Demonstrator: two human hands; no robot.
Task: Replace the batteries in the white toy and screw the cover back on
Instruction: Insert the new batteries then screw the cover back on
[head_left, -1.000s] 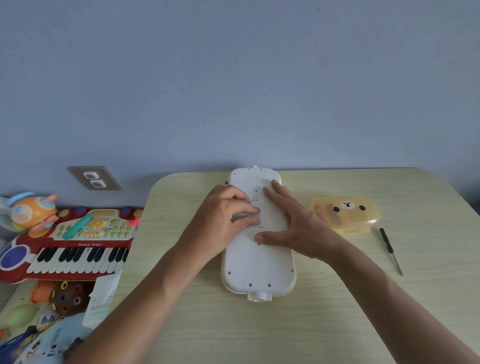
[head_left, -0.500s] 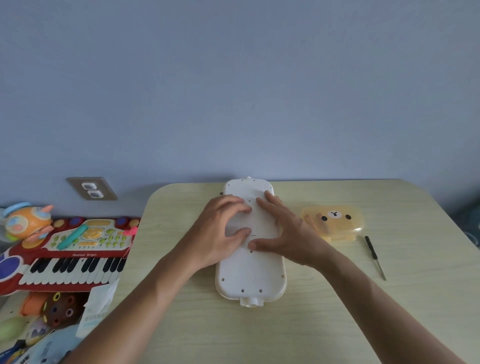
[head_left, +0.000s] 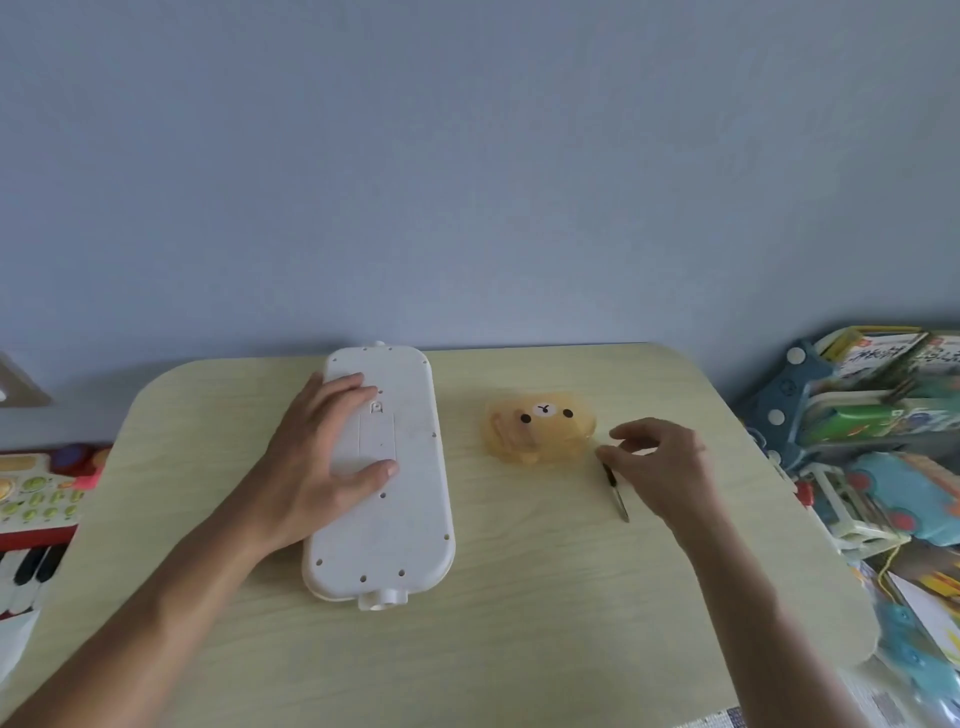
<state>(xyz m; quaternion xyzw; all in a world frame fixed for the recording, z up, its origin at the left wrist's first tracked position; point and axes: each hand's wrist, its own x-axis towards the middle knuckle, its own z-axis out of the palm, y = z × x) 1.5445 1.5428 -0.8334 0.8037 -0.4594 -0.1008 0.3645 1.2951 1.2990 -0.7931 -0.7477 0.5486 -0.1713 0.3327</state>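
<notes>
my left hand (head_left: 317, 457) lies flat and open on the long white plastic toy (head_left: 387, 478) mid-table, right hand (head_left: 660, 462) half-curled, fingertips touching the small black-handled screwdriver (head_left: 616, 492) by the orange bear-face box (head_left: 540, 426)

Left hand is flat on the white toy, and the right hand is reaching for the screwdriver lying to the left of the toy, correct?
Not quite. The head view shows the screwdriver lying to the right of the white toy, past the orange bear box. The left hand rests flat on the toy; the right hand is reaching for the screwdriver.

Keyboard toy (head_left: 36, 499), books (head_left: 883, 395) beside table (head_left: 519, 623)
</notes>
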